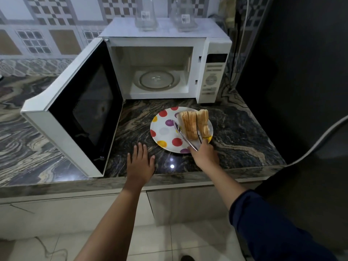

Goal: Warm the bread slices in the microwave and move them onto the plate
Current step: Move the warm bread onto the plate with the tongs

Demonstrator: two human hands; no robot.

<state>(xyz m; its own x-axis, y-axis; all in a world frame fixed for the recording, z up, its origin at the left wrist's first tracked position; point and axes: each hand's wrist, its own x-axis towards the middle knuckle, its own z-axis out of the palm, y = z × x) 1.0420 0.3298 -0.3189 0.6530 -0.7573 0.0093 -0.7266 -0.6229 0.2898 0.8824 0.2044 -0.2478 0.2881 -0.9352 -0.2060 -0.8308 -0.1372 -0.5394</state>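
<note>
A white plate with coloured dots [165,132] lies on the dark marble counter in front of the microwave [212,76]. Several bread slices [194,123] stand on edge on the plate's right half. My right hand [204,154] grips metal tongs [185,136] whose two arms straddle most of the slices. Palm down, my left hand [140,163] rests flat on the counter just left of the plate, fingers spread, holding nothing. The microwave door [81,112] hangs wide open to the left. Its glass turntable [159,80] is bare.
Two clear glass jars [146,14] [185,15] stand on top of the microwave. The open door blocks the counter left of the plate. A dark wall and a grey cable [320,138] lie to the right. The counter's front edge [169,178] is near my wrists.
</note>
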